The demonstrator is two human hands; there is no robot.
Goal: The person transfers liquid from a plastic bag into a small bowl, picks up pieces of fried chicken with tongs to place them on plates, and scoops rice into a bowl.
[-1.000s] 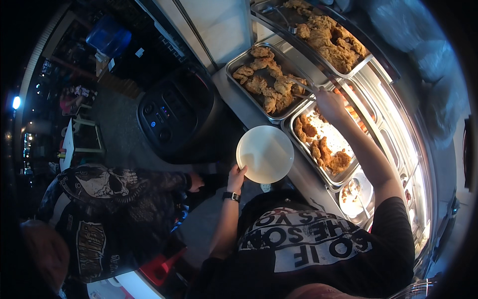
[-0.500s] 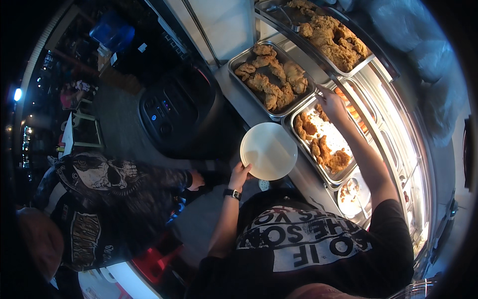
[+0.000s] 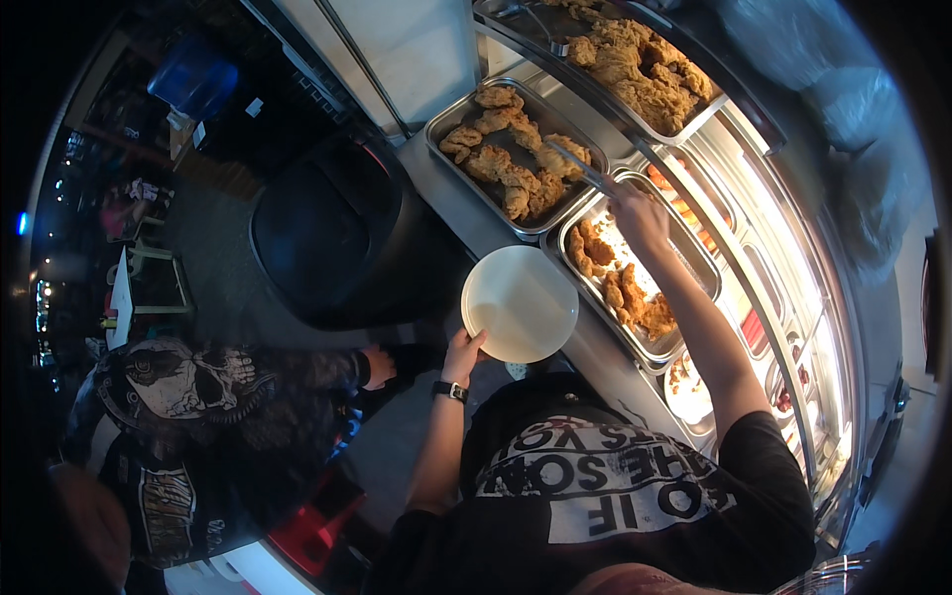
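Observation:
My left hand point(image 3: 462, 357) grips the near rim of a round pale plate point(image 3: 521, 304), which has nothing on it. The plate is beside the front edge of the food counter. My right hand point(image 3: 641, 218) is closed around metal tongs point(image 3: 593, 175) and reaches over the steel trays. The tips of the tongs are at a piece of fried chicken point(image 3: 561, 159) in a steel tray point(image 3: 442, 157); whether they pinch it I cannot tell. Beneath my right forearm is another steel tray point(image 3: 662, 359) with smaller fried pieces point(image 3: 635, 297), brightly lit.
A tray heaped with fried chicken point(image 3: 645, 74) stands on an upper shelf. Orange-red sausages point(image 3: 669, 188) lie behind a curved rail. A white plate with crumbs point(image 3: 686, 392) is at the near end. Left are a large black appliance point(image 3: 327, 228) and a person in a skull-print shirt point(image 3: 188, 382).
My right hand has turned, and the tongs now show reaching left to the chicken. The view has shifted slightly. The black appliance's lit panel no longer shows.

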